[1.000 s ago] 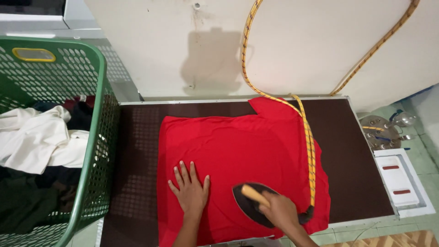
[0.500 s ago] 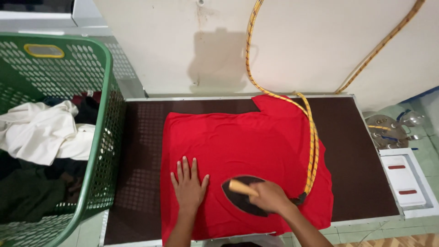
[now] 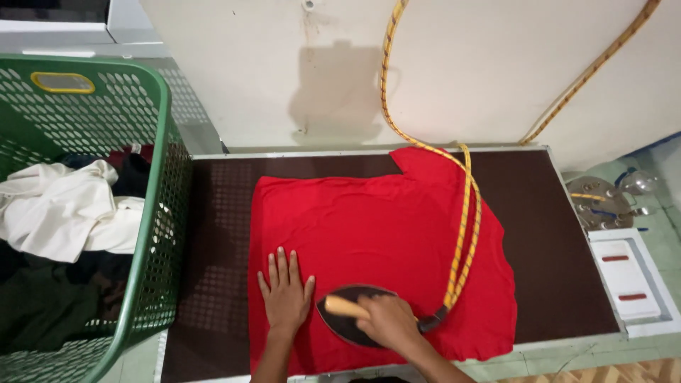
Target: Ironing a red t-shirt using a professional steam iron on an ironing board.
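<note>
A: Left hand (image 3: 285,292)?
B: Flat, palm down on red shirt (image 3: 376,241), fingers spread and pointing far, gripping nothing. Forearm coming in from near edge.

A: Right hand (image 3: 386,319)?
B: Curled tight around pale wooden handle of dark iron (image 3: 349,312), knuckles up, wrist angled in from near right. Iron sole down on shirt's near part, nose pointing left, just right of left hand, not touching.

A: Shirt location?
B: Spread on dark brown board (image 3: 553,234), centre, one sleeve toward far wall.

A: Cord?
B: Yellow braided cord (image 3: 464,213) running from iron's right end across shirt, up the wall.

A: Rest?
B: Green laundry basket (image 3: 152,234) at left, white cloth (image 3: 64,213) and dark clothes inside. White tray (image 3: 628,280) far right on floor.
</note>
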